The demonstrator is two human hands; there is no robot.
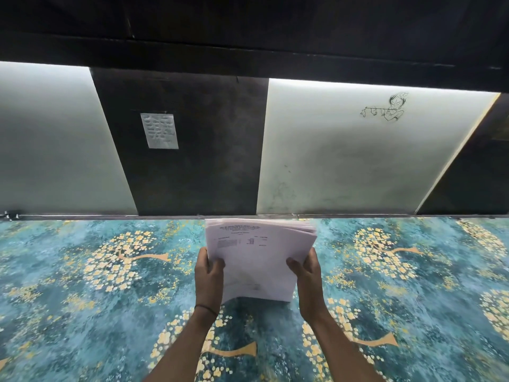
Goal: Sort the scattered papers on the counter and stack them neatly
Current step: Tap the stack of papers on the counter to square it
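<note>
A stack of white printed papers (256, 257) stands nearly upright in the middle of the head view, its lower edge on or just above the counter (96, 271), which has a teal surface with yellow flower trees. My left hand (208, 274) grips the stack's left edge, thumb on the front sheet. My right hand (305, 271) grips the right edge the same way. The sheets' top edges are slightly fanned and uneven. A thin black band sits on my left wrist.
Behind the counter rise a pale wall panel (55, 139) at the left and another at the right with a small line drawing (385, 107). A dark panel between them carries a taped paper note (159, 130). A dark overhang runs along the top.
</note>
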